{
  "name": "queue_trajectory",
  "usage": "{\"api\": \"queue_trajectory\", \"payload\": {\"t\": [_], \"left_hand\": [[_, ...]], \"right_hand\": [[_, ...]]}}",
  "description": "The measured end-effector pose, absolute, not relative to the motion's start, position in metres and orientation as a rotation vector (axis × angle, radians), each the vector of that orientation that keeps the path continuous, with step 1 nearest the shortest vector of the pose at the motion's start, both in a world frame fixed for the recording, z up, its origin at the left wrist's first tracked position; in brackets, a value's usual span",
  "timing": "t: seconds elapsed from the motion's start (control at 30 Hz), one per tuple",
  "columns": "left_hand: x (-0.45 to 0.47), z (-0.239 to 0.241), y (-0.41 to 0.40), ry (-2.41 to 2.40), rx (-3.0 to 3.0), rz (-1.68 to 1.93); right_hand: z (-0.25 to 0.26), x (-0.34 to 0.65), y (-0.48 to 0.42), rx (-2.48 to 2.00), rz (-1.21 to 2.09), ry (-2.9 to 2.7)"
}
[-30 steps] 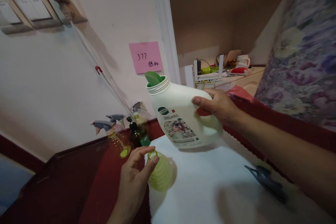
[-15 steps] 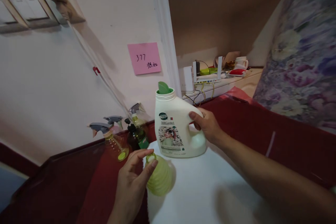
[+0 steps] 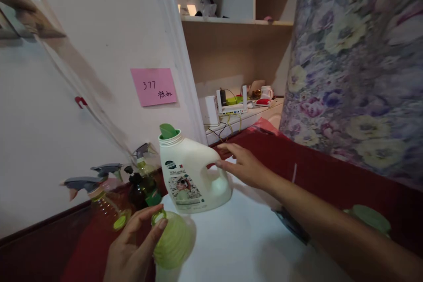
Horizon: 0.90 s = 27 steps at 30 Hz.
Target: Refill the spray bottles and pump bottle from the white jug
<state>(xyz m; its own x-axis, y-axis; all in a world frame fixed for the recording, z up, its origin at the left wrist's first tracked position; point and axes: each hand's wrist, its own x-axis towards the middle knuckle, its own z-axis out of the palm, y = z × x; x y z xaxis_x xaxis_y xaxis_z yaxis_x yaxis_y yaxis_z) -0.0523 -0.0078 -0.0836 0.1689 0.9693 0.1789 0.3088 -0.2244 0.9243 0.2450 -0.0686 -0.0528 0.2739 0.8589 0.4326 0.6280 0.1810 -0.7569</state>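
My left hand (image 3: 135, 242) pinches the neck of a ribbed yellow-green plastic bottle (image 3: 176, 242), whose mouth is uncapped. Behind that bottle, a pale detergent jug (image 3: 194, 172) with a printed label stands upright on a white surface (image 3: 238, 238). Its mouth is uncapped too, with a green spout showing. At the jug's handle is my right hand (image 3: 243, 165), fingers stretched out and not wrapped round it; whether a fingertip still touches the handle I cannot tell.
Left of the jug stand spray bottles (image 3: 102, 202) and a dark pump bottle (image 3: 142, 191). A green cup-like object (image 3: 370, 218) sits at the right, and a dark object (image 3: 291, 224) lies partly behind my right forearm. A router (image 3: 233, 105) stands on the shelf behind.
My right hand has loosened from the jug's handle, its fingers now extended. The view has swung right, bringing in the green cup-like object. My left hand keeps its pinch on the bottle.
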Motion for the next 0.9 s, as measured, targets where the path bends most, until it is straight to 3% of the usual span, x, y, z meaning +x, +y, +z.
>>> {"api": "queue_trajectory", "payload": {"t": [0.17,0.43,0.63,0.9], "left_hand": [[-0.054,-0.092,-0.006,1.213,1.638,1.086],[-0.058,-0.102,0.000,1.160,1.654,1.127],[-0.056,-0.096,-0.004,1.189,1.600,1.089],[-0.053,-0.100,-0.007,1.144,1.534,1.123]], "right_hand": [[-0.054,0.274,-0.148,-1.878,0.108,-1.508],[-0.121,0.255,-0.210,-2.634,-0.002,-1.537],[-0.152,0.247,-0.209,-2.689,-0.210,-1.521],[-0.157,0.245,-0.214,-2.584,-0.404,-1.552]]}}
